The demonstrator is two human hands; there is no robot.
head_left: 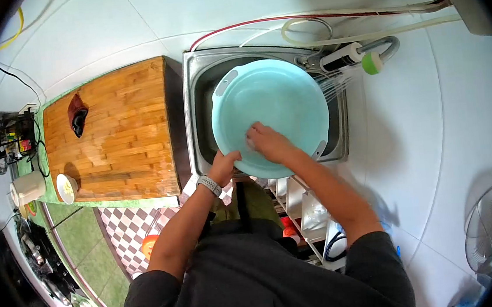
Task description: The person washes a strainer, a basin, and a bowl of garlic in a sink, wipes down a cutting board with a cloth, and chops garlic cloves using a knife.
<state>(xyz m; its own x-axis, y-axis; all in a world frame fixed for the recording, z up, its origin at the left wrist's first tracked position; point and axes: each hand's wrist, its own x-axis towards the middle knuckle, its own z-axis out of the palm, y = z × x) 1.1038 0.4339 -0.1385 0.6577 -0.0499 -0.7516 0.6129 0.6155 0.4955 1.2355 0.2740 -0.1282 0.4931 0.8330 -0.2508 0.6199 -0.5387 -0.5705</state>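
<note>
A large light-blue basin (279,101) rests over the metal sink (191,117). My left hand (223,168) grips the basin's lower left rim, its fingers wrapped round the edge. Inside the basin, near its lower middle, is my right hand (269,142), fingers curled near the inner surface; what they hold, if anything, is too small to make out. Water sprays from a faucet with a green tip (372,63) toward the basin's right side.
Left of the sink lies a wooden board (121,135) with a small bowl (67,188) and a dark red and black item (77,114) on it. Hoses (304,17) run along the wall behind. A shelf rack stands below the sink.
</note>
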